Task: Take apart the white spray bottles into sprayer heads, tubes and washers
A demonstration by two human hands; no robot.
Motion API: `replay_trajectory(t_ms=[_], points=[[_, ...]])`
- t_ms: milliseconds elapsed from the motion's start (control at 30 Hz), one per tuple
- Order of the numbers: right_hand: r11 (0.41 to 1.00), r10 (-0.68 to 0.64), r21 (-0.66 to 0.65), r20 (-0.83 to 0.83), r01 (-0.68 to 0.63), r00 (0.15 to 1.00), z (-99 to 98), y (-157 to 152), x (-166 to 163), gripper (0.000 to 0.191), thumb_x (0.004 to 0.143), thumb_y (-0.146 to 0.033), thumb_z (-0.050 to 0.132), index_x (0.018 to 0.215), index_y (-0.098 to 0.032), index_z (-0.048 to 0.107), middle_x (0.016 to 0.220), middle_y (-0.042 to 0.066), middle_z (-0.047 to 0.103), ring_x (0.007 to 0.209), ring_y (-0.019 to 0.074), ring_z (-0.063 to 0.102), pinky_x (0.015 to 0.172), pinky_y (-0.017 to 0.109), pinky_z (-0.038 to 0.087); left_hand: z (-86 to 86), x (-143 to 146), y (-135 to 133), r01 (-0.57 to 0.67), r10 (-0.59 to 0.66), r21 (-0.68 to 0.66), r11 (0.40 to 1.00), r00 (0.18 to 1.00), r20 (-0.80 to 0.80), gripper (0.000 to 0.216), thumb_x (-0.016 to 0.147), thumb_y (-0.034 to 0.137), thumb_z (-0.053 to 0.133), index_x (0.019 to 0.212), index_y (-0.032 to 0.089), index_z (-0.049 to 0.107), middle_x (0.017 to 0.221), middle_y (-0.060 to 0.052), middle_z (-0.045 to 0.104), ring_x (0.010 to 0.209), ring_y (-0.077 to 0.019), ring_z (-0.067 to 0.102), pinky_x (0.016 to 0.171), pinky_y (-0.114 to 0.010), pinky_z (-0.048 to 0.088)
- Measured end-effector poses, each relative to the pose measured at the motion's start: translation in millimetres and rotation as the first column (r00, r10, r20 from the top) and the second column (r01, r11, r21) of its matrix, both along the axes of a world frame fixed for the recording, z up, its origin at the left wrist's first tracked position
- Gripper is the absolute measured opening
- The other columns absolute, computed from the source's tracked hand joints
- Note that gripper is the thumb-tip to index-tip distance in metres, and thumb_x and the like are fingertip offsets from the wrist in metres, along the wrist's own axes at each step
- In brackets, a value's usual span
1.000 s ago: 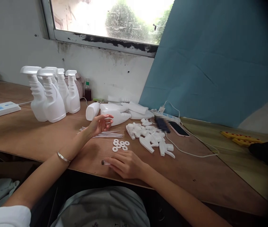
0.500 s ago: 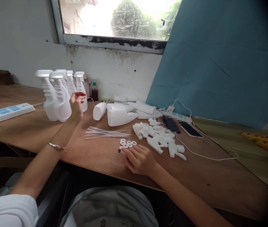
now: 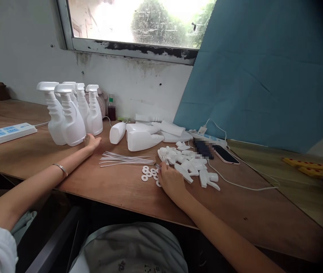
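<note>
My left hand (image 3: 92,142) is low over the tabletop, beside the base of a white spray bottle (image 3: 74,127) with its trigger head on. Its fingers are curled in, and whatever they may hold is hidden. My right hand (image 3: 171,180) rests at the edge of a small group of white ring washers (image 3: 144,178). Its fingertips are drawn together and bent down; something small and pale shows at them, too unclear to name. Just beyond that hand is a heap of white trigger sprayer heads (image 3: 182,169). Thin white dip tubes (image 3: 125,159) lie between the hands.
Several white bottles without heads (image 3: 144,141) lie on their sides at the back. Two phones (image 3: 226,154) and a looping white cable (image 3: 243,187) are on the right. A power strip (image 3: 6,135) lies at left, and a small dark bottle with a green cap (image 3: 111,110) stands by the wall.
My left hand has come down from in front of the upright spray bottles to the tabletop near their bases. My right hand has shifted slightly right and forward, uncovering more washers.
</note>
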State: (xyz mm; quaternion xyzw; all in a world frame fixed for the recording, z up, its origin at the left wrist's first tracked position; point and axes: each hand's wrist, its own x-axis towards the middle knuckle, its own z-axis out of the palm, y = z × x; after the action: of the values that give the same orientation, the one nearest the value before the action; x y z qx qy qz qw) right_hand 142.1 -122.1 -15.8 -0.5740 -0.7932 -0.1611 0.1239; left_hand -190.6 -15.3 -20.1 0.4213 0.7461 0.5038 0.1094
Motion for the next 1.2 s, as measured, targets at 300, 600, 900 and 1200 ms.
replay_trajectory(t_ms=[300,600,900,1200], points=[[0.999,-0.001,0.035,-0.045,0.002,0.999,-1.6,8,6,0.014,0.085,-0.018,0.043,0.093,-0.014,0.055,0.079,0.013,0.064,0.074,0.0254,0.062,0.055,0.029,0.042,-7.5,4,21,-0.277,0.260,-0.087,0.957,0.951,-0.168,0.033,0.085,0.029,0.051,0.113,0.012,0.050,0.113,-0.010,0.053,0.096,-0.0202,0.055,0.080,-0.040,0.047],[0.900,0.384,-0.049,-0.379,-0.433,0.842,-1.1,-12,-7,0.025,0.088,-0.029,0.039,0.105,-0.016,0.052,0.111,0.010,0.056,0.108,0.0203,0.050,0.090,0.034,0.040,-14.4,-2,32,-0.358,0.323,-0.120,0.926,0.916,-0.239,0.034,0.084,0.029,0.052,0.113,0.011,0.050,0.114,-0.011,0.052,0.098,-0.0210,0.054,0.082,-0.040,0.047],[0.813,0.298,-0.191,-0.674,-0.550,0.676,-6.7,2,-3,0.027,0.088,-0.034,0.040,0.105,-0.018,0.053,0.108,0.007,0.059,0.101,0.0183,0.053,0.089,0.034,0.040,-15.8,-1,36,-0.348,0.300,-0.149,0.925,0.914,-0.273,0.033,0.085,0.029,0.051,0.114,0.013,0.050,0.115,-0.010,0.052,0.099,-0.0211,0.054,0.082,-0.041,0.046],[0.842,0.260,-0.155,-0.723,-0.517,0.640,-3.7,2,-4,0.020,0.088,-0.030,0.039,0.096,-0.019,0.053,0.095,0.005,0.062,0.088,0.0179,0.058,0.080,0.033,0.043,-15.6,-3,34,-0.314,0.271,-0.141,0.939,0.927,-0.260,0.032,0.085,0.029,0.051,0.113,0.013,0.050,0.114,-0.009,0.052,0.100,-0.0211,0.053,0.083,-0.042,0.046]])
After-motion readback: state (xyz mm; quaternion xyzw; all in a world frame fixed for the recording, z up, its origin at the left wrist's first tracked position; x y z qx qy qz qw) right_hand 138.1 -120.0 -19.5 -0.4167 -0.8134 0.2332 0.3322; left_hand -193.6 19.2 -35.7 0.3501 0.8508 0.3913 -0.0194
